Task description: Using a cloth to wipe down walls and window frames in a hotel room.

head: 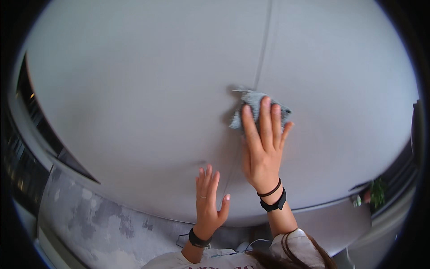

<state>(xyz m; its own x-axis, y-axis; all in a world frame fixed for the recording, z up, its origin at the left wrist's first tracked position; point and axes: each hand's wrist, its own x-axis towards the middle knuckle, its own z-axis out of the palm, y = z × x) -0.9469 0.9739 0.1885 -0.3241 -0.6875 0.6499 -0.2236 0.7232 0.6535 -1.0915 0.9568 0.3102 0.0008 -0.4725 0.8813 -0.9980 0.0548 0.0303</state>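
My right hand (265, 148) lies spread over a fuzzy grey-blue cleaning cloth (253, 99), its fingers pressing the cloth against a large, smooth, pale grey panel surface (144, 101). The cloth covers part of a thin seam (264, 43) that runs along the panel. Lower and to the left, my left hand (210, 201) is raised with fingers apart, near the same surface and holding nothing. Whether its fingertips touch the panel cannot be told. Both wrists carry black bands.
A mottled grey-and-white rug or cover (100, 228) shows at the lower left, beside dark window-like openings (23, 168). At the lower right are a grey ledge (332, 222), a small container (356, 200) and a green plant (378, 193). A white cable (258, 240) lies near my body.
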